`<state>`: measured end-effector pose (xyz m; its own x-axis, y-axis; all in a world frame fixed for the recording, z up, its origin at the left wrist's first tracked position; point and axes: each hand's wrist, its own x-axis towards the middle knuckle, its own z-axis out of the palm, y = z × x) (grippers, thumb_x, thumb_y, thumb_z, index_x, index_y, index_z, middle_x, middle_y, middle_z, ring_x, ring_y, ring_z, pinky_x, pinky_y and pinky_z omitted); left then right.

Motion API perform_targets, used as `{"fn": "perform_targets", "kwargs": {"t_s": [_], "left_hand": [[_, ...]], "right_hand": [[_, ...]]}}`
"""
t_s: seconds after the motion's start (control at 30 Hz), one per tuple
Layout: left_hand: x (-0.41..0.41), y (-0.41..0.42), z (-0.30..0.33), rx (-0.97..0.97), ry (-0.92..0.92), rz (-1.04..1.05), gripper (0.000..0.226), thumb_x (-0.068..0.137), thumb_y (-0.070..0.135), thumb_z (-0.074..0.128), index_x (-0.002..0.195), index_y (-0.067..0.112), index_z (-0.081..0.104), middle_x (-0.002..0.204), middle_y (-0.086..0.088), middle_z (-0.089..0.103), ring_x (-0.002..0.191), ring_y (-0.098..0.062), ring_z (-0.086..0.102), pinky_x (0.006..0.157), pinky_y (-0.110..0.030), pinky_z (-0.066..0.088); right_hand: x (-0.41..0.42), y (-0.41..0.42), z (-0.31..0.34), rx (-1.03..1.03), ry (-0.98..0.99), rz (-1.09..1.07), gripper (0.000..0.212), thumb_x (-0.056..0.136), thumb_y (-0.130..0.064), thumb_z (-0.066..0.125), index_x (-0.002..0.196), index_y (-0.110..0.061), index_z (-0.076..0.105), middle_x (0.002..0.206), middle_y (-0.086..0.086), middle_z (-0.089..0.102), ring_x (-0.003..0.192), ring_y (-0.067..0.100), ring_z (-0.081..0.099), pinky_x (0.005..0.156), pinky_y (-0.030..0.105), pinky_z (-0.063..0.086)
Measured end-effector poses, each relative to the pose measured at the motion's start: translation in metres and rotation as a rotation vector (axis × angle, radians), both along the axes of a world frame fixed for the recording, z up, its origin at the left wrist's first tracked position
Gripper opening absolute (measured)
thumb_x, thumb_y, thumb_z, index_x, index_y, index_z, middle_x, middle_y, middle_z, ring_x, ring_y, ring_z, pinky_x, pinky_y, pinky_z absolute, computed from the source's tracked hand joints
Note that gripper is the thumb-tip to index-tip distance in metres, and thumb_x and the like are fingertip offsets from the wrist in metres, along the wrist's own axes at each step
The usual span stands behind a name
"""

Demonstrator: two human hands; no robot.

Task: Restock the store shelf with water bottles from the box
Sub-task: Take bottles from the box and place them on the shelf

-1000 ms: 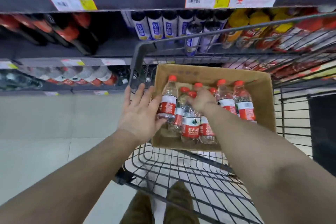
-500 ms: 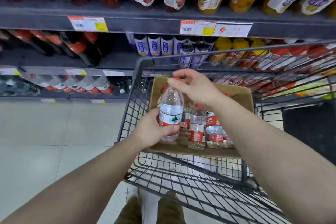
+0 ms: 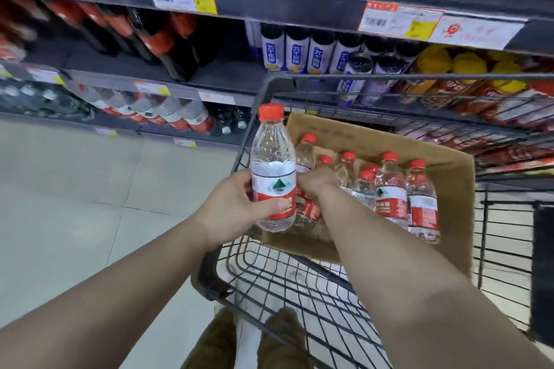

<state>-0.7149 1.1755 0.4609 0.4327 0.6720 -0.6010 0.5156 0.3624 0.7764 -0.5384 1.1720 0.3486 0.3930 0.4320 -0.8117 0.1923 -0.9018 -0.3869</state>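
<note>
My left hand (image 3: 230,207) holds a clear water bottle (image 3: 272,165) with a red cap and a red-and-white label. The bottle is upright, just above the cart's left rim. My right hand (image 3: 319,184) is down in the cardboard box (image 3: 449,177), wrapped around the middle of another bottle (image 3: 304,156); its fingertips are hidden behind the held bottle. Several more bottles (image 3: 389,189) of the same kind stand in the box. The same kind of bottles lie in a row on the low store shelf (image 3: 168,117) at the left.
The box sits in a black wire shopping cart (image 3: 299,278) in front of me. The cart's front rim (image 3: 389,76) is close to the shelves. Dark bottles, blue-labelled cans (image 3: 295,52) and yellow-capped drinks fill the middle shelf. Pale tiled floor (image 3: 75,204) lies to the left.
My left hand has lifted one bottle out of the box and to the left. My right hand let go of its cap and went back down among the bottles.
</note>
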Motion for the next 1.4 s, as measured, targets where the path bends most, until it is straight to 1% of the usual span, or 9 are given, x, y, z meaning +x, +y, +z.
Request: {"fn": "perform_targets", "kwargs": {"t_s": [0.1,0.23,0.4,0.53,0.67,0.93,1.13,1.27,1.4], "left_hand": [[-0.002,0.000,0.003,-0.021,-0.013,0.006,0.072,0.056,0.040,0.089,0.120,0.020,0.063,0.107,0.008,0.075,0.096,-0.006,0.071,0.085,-0.028,0.055],[-0.001,-0.002,0.004,0.000,0.022,0.002,0.059,0.068,0.026,0.086,0.121,0.019,0.061,0.109,0.006,0.073,0.097,-0.007,0.070,0.090,-0.031,0.056],[-0.004,-0.006,0.011,0.008,0.047,-0.033,0.047,0.072,0.022,0.083,0.113,0.028,0.062,0.107,0.009,0.073,0.095,-0.005,0.070,0.087,-0.027,0.055],[-0.010,-0.011,0.017,0.021,0.065,-0.024,0.047,0.073,0.017,0.084,0.113,0.024,0.063,0.105,0.007,0.074,0.093,-0.006,0.071,0.088,-0.029,0.055],[-0.021,-0.009,0.020,0.009,0.051,-0.025,0.050,0.072,0.016,0.085,0.117,0.019,0.063,0.104,0.006,0.075,0.093,-0.007,0.071,0.082,-0.023,0.054],[-0.023,-0.006,0.015,-0.034,-0.050,0.052,0.035,0.078,0.005,0.075,0.107,0.023,0.064,0.093,0.008,0.077,0.086,-0.006,0.073,0.067,-0.015,0.055],[-0.020,-0.007,0.022,-0.088,-0.062,0.060,0.036,0.080,0.005,0.075,0.111,0.017,0.063,0.098,0.001,0.076,0.084,-0.009,0.073,0.069,-0.018,0.056],[-0.015,-0.008,0.042,-0.139,-0.088,0.052,0.041,0.079,0.014,0.076,0.117,0.019,0.062,0.102,-0.001,0.075,0.091,-0.016,0.073,0.077,-0.029,0.056],[-0.016,-0.005,0.086,-0.172,-0.185,0.058,0.031,0.082,0.015,0.073,0.111,0.023,0.063,0.101,0.001,0.075,0.086,-0.012,0.073,0.072,-0.028,0.056]], "right_hand": [[0.003,0.000,-0.007,0.028,0.070,-0.126,0.079,0.062,-0.049,0.084,0.122,-0.003,0.060,0.124,0.013,0.065,0.106,0.029,0.065,0.092,0.040,0.055],[0.006,-0.014,-0.022,0.094,0.119,-0.112,0.111,0.050,-0.050,0.087,0.143,-0.015,0.038,0.135,0.008,0.058,0.114,0.029,0.062,0.093,0.046,0.054],[0.013,-0.038,0.007,0.184,0.049,-0.114,0.046,0.078,-0.017,0.075,0.116,-0.020,0.050,0.113,0.007,0.064,0.079,0.019,0.062,0.070,0.029,0.054],[-0.003,-0.045,0.000,0.177,0.090,0.011,0.084,0.076,-0.041,0.078,0.142,-0.011,0.035,0.132,0.008,0.058,0.113,0.026,0.060,0.096,0.034,0.050],[-0.023,-0.037,-0.009,0.149,0.033,-0.072,0.107,0.070,-0.058,0.074,0.149,-0.006,0.024,0.143,0.013,0.050,0.122,0.032,0.056,0.097,0.039,0.050],[-0.017,-0.038,-0.025,0.192,-0.011,-0.093,0.090,0.065,-0.043,0.078,0.139,-0.010,0.037,0.125,0.010,0.061,0.111,0.030,0.060,0.090,0.035,0.051],[0.011,-0.080,0.020,0.303,0.573,-0.439,0.074,0.079,-0.020,0.077,0.141,-0.013,0.038,0.116,0.011,0.067,0.102,0.026,0.067,0.085,0.041,0.056],[0.042,-0.100,0.082,0.396,0.953,-0.424,0.098,0.051,-0.025,0.094,0.137,-0.013,0.047,0.127,0.020,0.062,0.114,0.036,0.061,0.091,0.055,0.051],[0.033,-0.086,0.155,0.438,0.974,-0.278,0.102,0.027,-0.031,0.099,0.118,-0.008,0.058,0.096,0.015,0.073,0.081,0.026,0.072,0.067,0.044,0.060]]}}
